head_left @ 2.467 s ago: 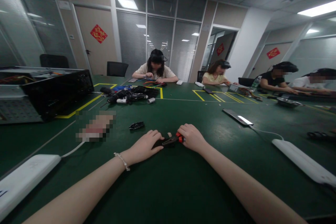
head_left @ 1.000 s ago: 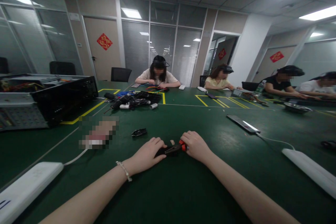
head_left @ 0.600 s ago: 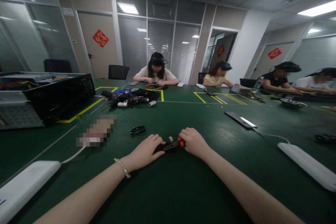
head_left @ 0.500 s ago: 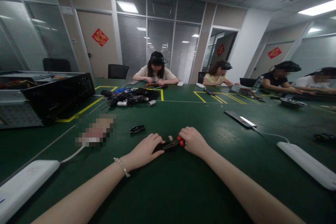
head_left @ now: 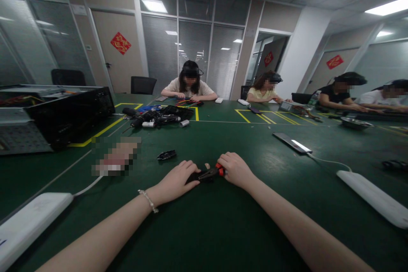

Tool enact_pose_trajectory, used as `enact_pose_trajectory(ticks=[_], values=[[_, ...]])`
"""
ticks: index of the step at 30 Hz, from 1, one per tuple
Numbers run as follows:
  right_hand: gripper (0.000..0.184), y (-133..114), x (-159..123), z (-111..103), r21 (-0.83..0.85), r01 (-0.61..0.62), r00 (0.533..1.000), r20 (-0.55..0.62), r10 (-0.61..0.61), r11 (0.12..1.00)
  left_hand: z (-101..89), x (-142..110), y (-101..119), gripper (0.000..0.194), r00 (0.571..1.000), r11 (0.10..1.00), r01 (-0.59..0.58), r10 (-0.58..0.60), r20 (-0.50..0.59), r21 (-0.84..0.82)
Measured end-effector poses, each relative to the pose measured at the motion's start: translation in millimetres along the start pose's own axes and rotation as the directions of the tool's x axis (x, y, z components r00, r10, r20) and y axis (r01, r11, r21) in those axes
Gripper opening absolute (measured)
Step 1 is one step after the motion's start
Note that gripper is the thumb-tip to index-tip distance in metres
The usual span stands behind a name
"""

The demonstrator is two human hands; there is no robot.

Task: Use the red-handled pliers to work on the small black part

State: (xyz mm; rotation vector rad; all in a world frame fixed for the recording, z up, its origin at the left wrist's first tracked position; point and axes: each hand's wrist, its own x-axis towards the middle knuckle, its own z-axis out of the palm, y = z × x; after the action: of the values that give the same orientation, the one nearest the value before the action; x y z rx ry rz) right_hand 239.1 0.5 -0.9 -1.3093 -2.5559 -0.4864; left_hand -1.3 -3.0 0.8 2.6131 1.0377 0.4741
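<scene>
My right hand (head_left: pixel 235 169) is closed round the red handles of a pair of pliers (head_left: pixel 208 174), whose dark jaws point left. Under the fingers and thumb of my left hand (head_left: pixel 179 178) is a small black part (head_left: pixel 193 177), held down at the table; its shape is mostly hidden. The plier jaws reach to this black part, and I cannot tell whether they grip it. A small pale piece (head_left: pixel 207 165) lies just beyond the pliers. Further left, a black open shell-like piece (head_left: pixel 166 155) rests on the green table (head_left: pixel 204 229).
At left stands an open computer case (head_left: pixel 79 114). A heap of black tools and cables (head_left: pixel 156 115) lies ahead. White power banks (head_left: pixel 35 212) flank both arms, the right one wired to a phone (head_left: pixel 291 142). Several people sit across the table, one directly opposite (head_left: pixel 189 85).
The camera view shifts slightly. Both hands stay in nearly the same place, and the plier jaws look a little more parted than half a second ago.
</scene>
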Motion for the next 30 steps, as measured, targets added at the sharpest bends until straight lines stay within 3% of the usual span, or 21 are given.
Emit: enact_pose_trajectory(ticks=[30], values=[[0.019, 3.3, 0.6, 2.2, -0.011, 0.017, 1.000, -0.014, -0.018, 1.000, 0.1, 0.6, -0.5, 0.023, 1.000, 1.000, -0.025, 0.025, -0.009, 0.014]])
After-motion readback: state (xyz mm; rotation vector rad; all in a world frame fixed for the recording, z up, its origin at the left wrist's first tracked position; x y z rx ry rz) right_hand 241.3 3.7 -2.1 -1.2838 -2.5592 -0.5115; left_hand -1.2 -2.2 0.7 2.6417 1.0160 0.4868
